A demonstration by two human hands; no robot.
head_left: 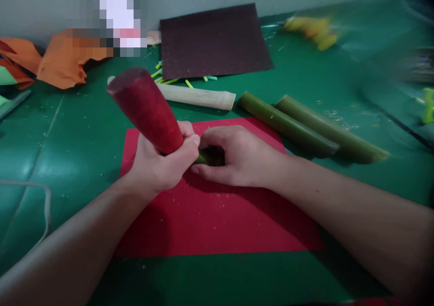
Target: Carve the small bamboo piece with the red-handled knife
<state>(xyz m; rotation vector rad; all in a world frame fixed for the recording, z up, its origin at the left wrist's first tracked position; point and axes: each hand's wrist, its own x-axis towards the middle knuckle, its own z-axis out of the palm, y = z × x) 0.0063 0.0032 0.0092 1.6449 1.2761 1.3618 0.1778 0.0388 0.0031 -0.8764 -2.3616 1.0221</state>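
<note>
My left hand (166, 161) is closed around the lower end of a thick red cylinder (149, 109), which leans up and to the left and looks like a large handle. What lies below that grip is hidden by my fingers. Close beside it, my right hand (237, 154) curves its thumb and fingers around a short green bamboo piece (206, 157), mostly covered by the hands. Both hands are over a red sheet (217, 224) dotted with small pale crumbs.
Behind the sheet lie a pale bamboo length (203, 97) and two green bamboo lengths (288, 125). Farther back are a dark brown sheet (213, 44) over thin yellow-green sticks, orange crumpled material (63, 64) and a yellow item (312, 30). A green cover (77, 116) spans the table.
</note>
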